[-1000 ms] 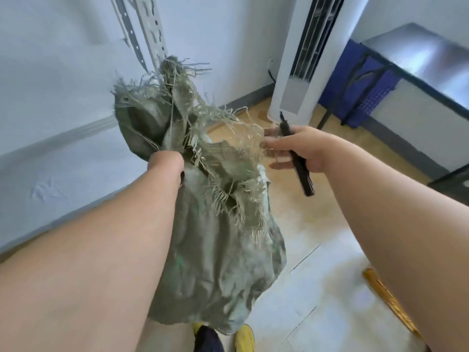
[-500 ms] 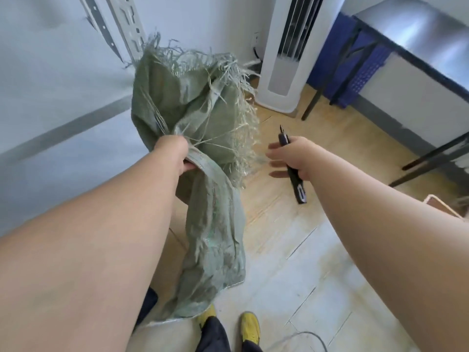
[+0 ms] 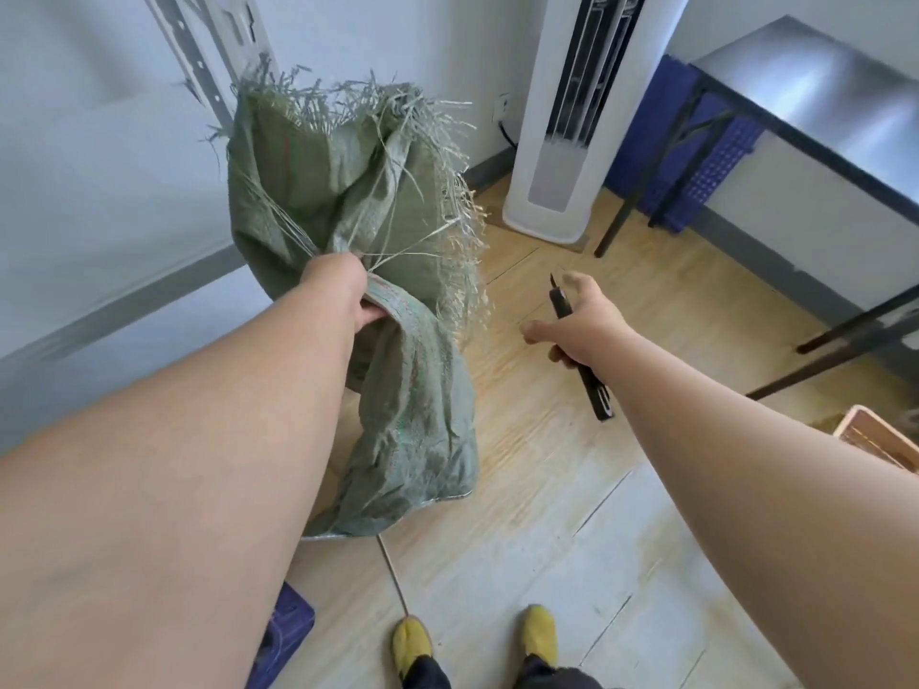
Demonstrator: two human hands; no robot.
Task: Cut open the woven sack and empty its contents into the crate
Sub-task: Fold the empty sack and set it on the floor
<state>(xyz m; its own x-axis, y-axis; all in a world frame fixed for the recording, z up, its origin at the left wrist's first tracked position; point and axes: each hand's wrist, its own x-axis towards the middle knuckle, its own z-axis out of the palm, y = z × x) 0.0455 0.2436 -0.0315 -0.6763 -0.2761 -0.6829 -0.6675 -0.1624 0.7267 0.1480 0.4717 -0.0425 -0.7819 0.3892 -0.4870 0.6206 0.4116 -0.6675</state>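
Note:
A limp green woven sack (image 3: 348,201) hangs in the air, its cut edge frayed into loose strands at the top. My left hand (image 3: 338,290) grips the sack around its middle; the lower part droops to the floor. My right hand (image 3: 582,320) is apart from the sack, to its right, and holds a black utility knife (image 3: 589,375) with the blade pointing away from me. A blue crate (image 3: 281,634) shows only as a corner at the bottom left, below my left arm. The sack looks flat and slack.
A white tower fan (image 3: 567,121) stands at the back by the wall. A metal table (image 3: 815,92) with black legs fills the right, another blue crate (image 3: 706,161) under it. A wooden box edge (image 3: 875,440) is at far right. My yellow shoes (image 3: 413,639) stand on the wood floor.
The sack has swung out and unfolded, its bottom dropping to the floor. My right hand with the knife has moved away from the sack, lower and to the right.

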